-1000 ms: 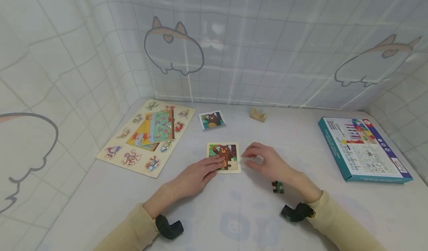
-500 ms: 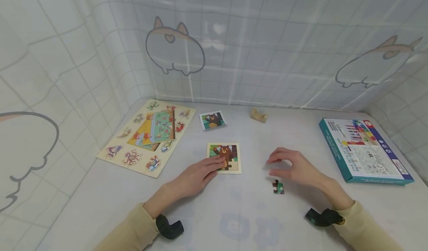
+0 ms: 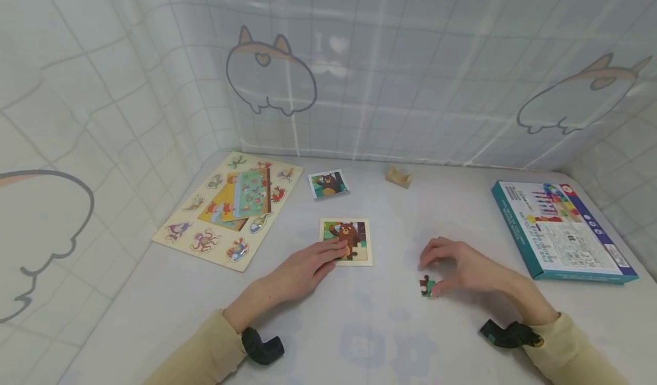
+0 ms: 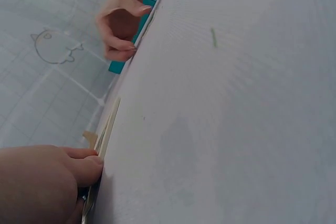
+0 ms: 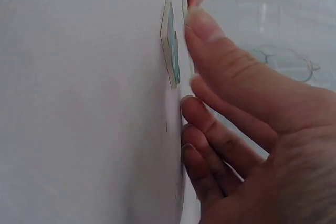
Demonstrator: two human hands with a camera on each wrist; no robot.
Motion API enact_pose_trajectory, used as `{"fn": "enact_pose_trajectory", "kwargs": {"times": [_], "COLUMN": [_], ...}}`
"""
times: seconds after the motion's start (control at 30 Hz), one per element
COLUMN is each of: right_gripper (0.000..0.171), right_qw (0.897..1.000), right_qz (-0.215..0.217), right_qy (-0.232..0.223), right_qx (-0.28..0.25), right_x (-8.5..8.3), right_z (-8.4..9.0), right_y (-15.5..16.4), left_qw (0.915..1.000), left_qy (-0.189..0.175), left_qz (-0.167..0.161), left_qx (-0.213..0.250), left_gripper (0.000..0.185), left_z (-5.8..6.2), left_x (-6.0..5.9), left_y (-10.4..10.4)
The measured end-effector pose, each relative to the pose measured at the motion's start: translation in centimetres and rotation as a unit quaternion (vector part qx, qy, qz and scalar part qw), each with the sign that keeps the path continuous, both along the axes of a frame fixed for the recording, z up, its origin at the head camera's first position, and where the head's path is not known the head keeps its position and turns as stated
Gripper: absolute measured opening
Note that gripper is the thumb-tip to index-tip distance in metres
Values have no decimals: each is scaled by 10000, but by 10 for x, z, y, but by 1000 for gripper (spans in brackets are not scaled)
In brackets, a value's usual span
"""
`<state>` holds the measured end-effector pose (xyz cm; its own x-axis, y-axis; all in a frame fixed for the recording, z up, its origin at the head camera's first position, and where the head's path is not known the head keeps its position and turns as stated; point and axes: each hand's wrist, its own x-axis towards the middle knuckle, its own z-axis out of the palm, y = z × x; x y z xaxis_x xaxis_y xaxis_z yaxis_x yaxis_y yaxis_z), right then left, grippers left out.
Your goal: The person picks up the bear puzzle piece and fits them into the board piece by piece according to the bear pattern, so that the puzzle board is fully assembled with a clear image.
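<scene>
A small wooden bear puzzle board (image 3: 354, 239) lies at the middle of the white table, its edge showing in the left wrist view (image 4: 107, 127). My left hand (image 3: 303, 268) (image 4: 42, 182) rests flat, fingers straight, on the board's lower left corner. A loose puzzle piece (image 3: 427, 286) (image 5: 170, 45), green and brown, lies flat on the table to the right of the board. My right hand (image 3: 464, 268) (image 5: 247, 119) arches over it, thumb tip against its right edge. Its other fingertips sit on the table, and the piece is not lifted.
A large animal peg puzzle (image 3: 226, 208) lies at the left by the wall. A bear picture card (image 3: 327, 184) and a small wooden block (image 3: 397, 176) sit behind the board. A teal box (image 3: 559, 231) lies at the right. Tiled sheets wall in the table.
My right hand has drawn away from the bear board, moved right and toward me, and come down beside the loose piece. The left hand has stayed on the board.
</scene>
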<state>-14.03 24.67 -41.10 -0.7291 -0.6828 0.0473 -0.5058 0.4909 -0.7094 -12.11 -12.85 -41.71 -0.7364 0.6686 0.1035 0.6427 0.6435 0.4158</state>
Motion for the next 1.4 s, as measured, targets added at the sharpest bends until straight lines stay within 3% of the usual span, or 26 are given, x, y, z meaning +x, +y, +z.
{"fn": "enact_pose_trajectory", "kwargs": {"times": [0.17, 0.93, 1.1, 1.4], "right_gripper": [32, 30, 33, 33], "right_qw": [9995, 9973, 9960, 9909], "right_qz": [258, 132, -122, -974], "right_qy": [125, 669, 852, 930], "right_qx": [154, -257, -224, -10], "right_x": [2, -3, -2, -4], "right_z": [0, -7, -5, -5], "right_y": [-2, -1, -3, -3], "left_qw": [10000, 9999, 9998, 9999], "left_qy": [-67, -125, -153, -78], "left_qz": [18, 76, 85, 60], "left_qx": [6, 11, 35, 63], "left_gripper": [40, 40, 41, 40], "left_z": [-1, -1, 0, -1], "left_x": [0, 0, 1, 1], "left_y": [-1, 0, 0, -1]}}
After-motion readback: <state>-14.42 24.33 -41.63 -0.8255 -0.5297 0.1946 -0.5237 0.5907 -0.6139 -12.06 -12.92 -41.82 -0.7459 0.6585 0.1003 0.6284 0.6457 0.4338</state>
